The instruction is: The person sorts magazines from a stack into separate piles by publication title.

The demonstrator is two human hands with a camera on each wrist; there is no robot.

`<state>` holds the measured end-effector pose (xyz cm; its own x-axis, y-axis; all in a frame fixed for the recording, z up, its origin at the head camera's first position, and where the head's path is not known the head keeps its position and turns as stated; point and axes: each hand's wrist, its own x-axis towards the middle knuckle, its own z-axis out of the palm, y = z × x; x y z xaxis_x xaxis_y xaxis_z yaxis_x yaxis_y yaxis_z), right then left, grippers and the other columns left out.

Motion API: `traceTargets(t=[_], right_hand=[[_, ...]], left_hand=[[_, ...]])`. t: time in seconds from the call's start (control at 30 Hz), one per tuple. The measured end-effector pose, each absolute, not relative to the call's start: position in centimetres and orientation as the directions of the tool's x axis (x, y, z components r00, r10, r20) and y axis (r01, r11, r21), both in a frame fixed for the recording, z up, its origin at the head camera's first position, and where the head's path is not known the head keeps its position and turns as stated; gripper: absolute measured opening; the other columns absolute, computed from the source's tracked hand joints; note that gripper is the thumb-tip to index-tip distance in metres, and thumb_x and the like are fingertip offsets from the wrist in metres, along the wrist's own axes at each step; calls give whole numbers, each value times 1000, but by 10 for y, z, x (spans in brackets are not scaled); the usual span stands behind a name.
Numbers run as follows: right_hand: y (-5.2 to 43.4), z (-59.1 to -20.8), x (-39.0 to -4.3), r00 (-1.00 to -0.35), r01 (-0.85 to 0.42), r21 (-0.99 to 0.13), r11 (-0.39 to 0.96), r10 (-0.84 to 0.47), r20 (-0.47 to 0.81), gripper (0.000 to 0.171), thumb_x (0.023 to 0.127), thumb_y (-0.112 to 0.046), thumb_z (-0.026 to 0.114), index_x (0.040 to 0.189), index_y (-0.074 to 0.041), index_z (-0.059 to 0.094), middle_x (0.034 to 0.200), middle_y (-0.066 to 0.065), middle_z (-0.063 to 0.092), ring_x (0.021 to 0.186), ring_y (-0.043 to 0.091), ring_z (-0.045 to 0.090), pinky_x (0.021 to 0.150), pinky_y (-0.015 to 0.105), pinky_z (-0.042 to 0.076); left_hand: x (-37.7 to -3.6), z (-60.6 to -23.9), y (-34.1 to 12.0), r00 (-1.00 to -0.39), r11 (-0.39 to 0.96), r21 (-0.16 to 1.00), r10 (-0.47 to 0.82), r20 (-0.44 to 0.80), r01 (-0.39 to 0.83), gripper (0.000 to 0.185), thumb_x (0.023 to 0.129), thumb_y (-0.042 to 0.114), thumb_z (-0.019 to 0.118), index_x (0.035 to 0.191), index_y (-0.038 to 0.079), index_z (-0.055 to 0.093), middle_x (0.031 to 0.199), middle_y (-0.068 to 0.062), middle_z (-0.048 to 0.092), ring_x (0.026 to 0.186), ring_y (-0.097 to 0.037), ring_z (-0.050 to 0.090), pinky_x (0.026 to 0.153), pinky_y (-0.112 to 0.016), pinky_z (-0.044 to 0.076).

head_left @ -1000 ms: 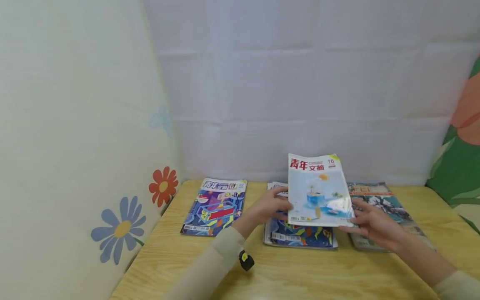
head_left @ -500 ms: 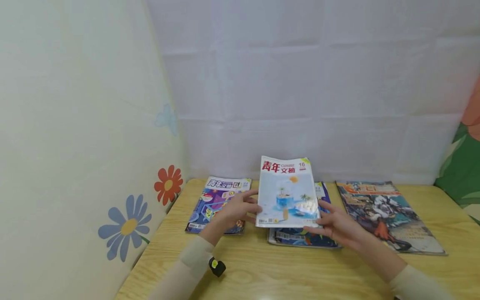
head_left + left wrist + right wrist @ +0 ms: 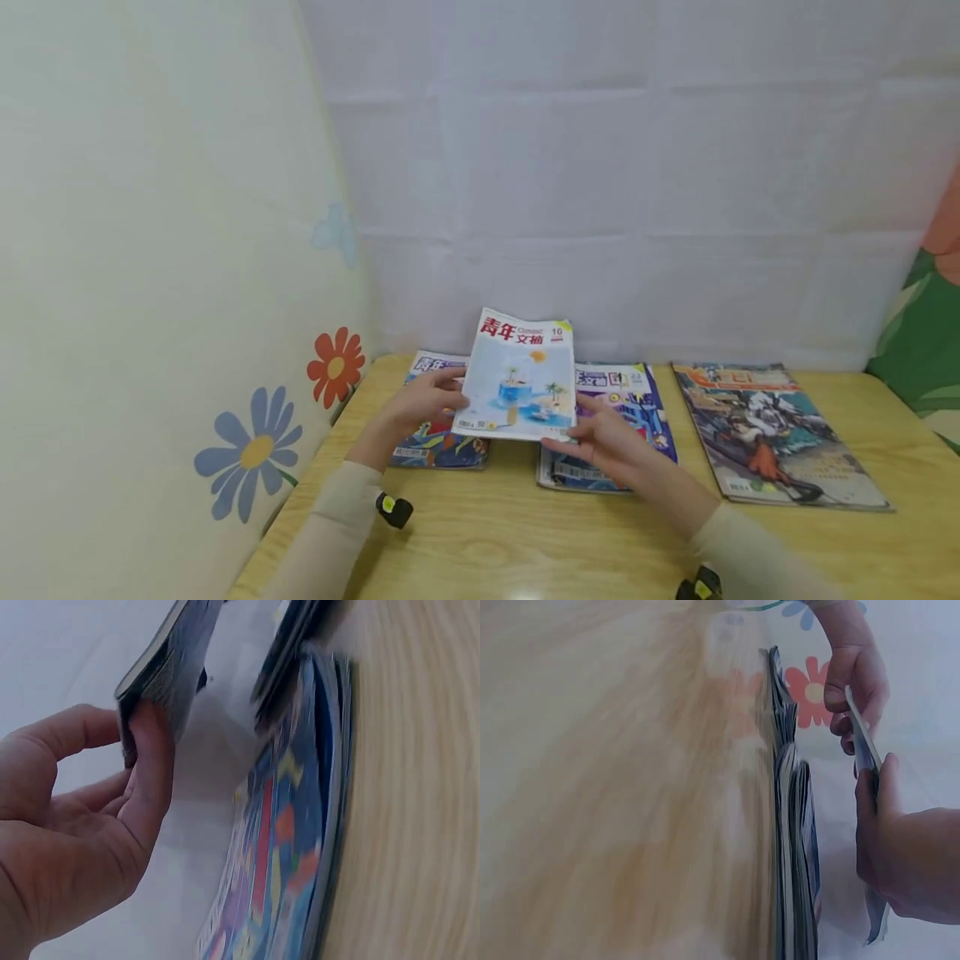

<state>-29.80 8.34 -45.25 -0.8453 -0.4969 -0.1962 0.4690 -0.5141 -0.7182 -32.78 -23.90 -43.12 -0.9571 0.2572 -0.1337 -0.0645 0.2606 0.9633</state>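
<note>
A white and light-blue magazine (image 3: 517,383) with red title characters is held above the table between both hands. My left hand (image 3: 420,408) grips its left edge; in the left wrist view the fingers and thumb (image 3: 154,742) pinch that edge. My right hand (image 3: 618,442) pinches the lower right edge, as the right wrist view shows with its hand (image 3: 907,847). Beneath the held magazine, partly hidden, lie a purple magazine (image 3: 442,450) on the left and a small stack of purple magazines (image 3: 660,417) in the middle.
On the right of the wooden table (image 3: 495,533) lies a larger comic-style magazine (image 3: 780,442). A white cloth wall (image 3: 525,167) stands behind the table. A side wall with flower decals (image 3: 255,452) borders the left edge.
Both hands have carried the white magazine leftward, from above the middle stack to between it and the left magazine. The larger magazine on the right is now uncovered.
</note>
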Motion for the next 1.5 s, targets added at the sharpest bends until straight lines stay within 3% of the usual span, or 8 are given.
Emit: traceTargets(t=[0.23,0.47,0.63,0.93,1.1,1.33,1.5], right_hand=[[36,-451,-302,-834,478,-717,-508,-517,-190,88,87,24,30,164,-10,6,156,33,27,137,54,35,96,54,52],[-4,-453,-302,-818,492,-726,-481,-540,-197,84,84,25,28,161,-4,16,152,34,34,134,52,41,93,53,54],[-20,-458,-303,-821,509,-710,-486,-521,-232,86,82,26,29,161,-3,14,150,35,36,132,54,43,90,53,55],[-35,-464,-300,-800,536,-710,-457,-543,-255,81,85,26,29,160,-3,20,146,32,43,128,51,49,90,53,55],[-37,-465,-302,-802,532,-729,-431,-533,-270,79,85,25,32,159,-2,24,143,31,47,125,50,52,89,53,56],[-34,-468,-299,-799,506,-807,-303,-518,-307,61,88,19,41,147,10,38,126,30,61,113,45,62,89,51,56],[-23,-464,-293,-780,493,-836,-240,-549,-301,49,93,9,44,142,16,40,124,35,59,112,47,63,94,51,54]], left_hand=[[-328,-428,-292,-931,305,951,329,-161,-57,65,96,8,69,153,-1,39,126,-21,62,106,-34,65,84,-48,58],[-320,-421,-330,-939,363,922,250,-238,-137,72,91,13,76,152,0,41,125,-18,63,105,-34,65,88,-47,57],[-320,-424,-344,-937,348,926,249,-244,-149,68,90,13,77,149,0,45,124,-18,65,105,-35,66,88,-47,57],[-322,-440,-366,-915,282,937,285,-287,-206,74,93,9,74,152,-10,33,128,-20,63,109,-33,66,91,-44,56],[-324,-442,-367,-918,302,929,260,-298,-216,71,94,9,73,151,-10,34,128,-21,62,109,-32,66,91,-43,56],[-319,-446,-363,-930,390,889,170,-326,-241,68,89,13,77,146,-5,45,122,-19,64,103,-31,65,89,-41,57],[-316,-446,-365,-936,478,849,135,-324,-225,66,89,15,78,144,-4,48,120,-17,64,102,-30,65,87,-40,58]])
